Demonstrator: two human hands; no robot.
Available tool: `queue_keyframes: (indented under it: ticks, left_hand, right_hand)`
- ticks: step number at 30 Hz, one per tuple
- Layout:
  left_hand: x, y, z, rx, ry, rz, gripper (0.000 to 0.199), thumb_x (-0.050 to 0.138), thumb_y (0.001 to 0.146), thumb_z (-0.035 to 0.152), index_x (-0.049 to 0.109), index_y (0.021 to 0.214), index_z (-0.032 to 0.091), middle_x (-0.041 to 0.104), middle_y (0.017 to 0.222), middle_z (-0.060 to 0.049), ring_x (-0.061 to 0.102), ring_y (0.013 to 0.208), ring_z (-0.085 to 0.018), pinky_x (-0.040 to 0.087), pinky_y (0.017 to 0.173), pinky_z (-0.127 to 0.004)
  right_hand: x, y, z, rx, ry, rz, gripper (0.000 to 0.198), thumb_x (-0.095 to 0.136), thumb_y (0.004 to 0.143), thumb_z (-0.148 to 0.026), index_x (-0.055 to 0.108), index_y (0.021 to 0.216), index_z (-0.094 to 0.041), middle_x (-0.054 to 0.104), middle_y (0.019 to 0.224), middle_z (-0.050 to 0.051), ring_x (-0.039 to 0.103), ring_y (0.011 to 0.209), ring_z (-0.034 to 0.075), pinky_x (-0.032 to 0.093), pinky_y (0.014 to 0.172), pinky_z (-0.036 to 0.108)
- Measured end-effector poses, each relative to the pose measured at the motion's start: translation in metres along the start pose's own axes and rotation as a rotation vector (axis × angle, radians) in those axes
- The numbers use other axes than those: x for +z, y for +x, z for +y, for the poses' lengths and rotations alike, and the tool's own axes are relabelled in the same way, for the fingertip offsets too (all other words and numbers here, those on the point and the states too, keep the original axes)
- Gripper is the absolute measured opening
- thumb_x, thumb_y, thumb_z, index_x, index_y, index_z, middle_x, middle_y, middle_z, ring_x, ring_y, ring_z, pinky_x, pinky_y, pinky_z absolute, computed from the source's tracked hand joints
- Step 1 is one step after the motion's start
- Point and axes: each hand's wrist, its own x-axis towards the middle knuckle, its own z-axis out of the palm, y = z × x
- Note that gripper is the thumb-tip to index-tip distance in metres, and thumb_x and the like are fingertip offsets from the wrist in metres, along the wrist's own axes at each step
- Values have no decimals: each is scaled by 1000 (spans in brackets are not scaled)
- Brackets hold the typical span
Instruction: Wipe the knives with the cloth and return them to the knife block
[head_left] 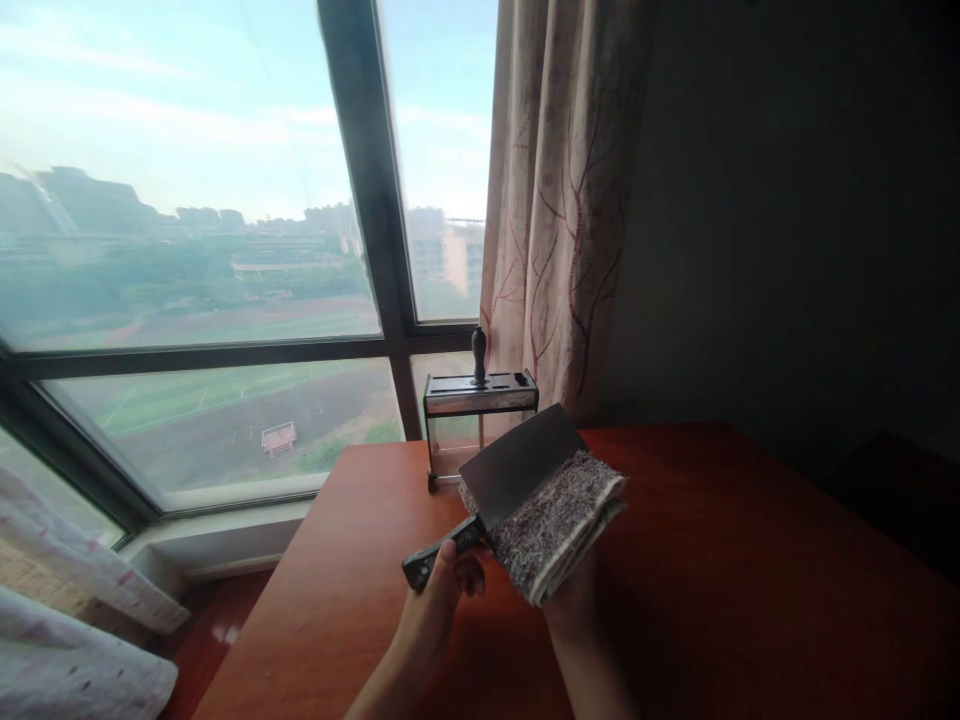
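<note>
Two hands hold things above the counter (720, 540). In the head view, the left hand (437, 592) grips the knife (525, 465) by its handle, blade against the folded cloth (555, 525); the right hand (574, 598) is mostly hidden beneath the cloth, its grip impossible to tell. Work appears under way, unfinished: neither is set down, and the stand (481, 400) behind has one upright handle (478, 350).
</note>
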Motion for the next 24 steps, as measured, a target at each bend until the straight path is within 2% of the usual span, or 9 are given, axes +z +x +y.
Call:
queue_keyframes:
  ticks: [5,10,14,17,21,24]
  left_hand:
    - [0,3,5,26,-21,42,48,56,81,58,71,79,12,69,76,-10,48,53,-13,35,55,-29]
    - [-1,4,7,44,-68,79,46,59,79,56,71,79,11,69,76,-10,49,53,-12,35,53,-28]
    - [3,3,5,34,-106,73,43,61,80,53,72,79,12,69,75,-9,48,53,-11,34,53,-27]
    - [4,3,3,22,-143,94,43,59,81,53,71,82,12,69,73,-8,48,53,-11,35,54,-26]
    - [3,1,0,58,-32,70,42,56,84,53,67,79,13,69,72,-8,49,52,-12,36,53,-26]
    - [3,1,-3,114,87,-15,37,56,85,49,64,91,13,68,72,-6,52,52,-12,37,52,-26]
  right_hand:
    - [7,8,-9,33,69,-71,37,58,78,-58,69,102,-31,72,109,1,62,108,25,43,100,50]
    - [8,10,-21,-63,81,-29,38,56,79,-59,68,105,-35,72,109,-1,61,111,24,44,100,47]
    - [0,8,-9,-40,58,54,30,59,78,-56,71,96,-35,75,99,-2,67,97,22,49,93,43]
    - [-1,6,2,5,50,57,27,63,75,-55,72,87,-33,76,91,-2,68,89,22,51,90,42]
    - [0,3,8,26,73,-14,34,67,70,-59,71,90,-31,75,95,-1,67,93,24,52,87,43]
    - [-2,4,10,8,67,12,35,68,69,-58,71,88,-29,75,91,-1,68,88,24,54,82,41]
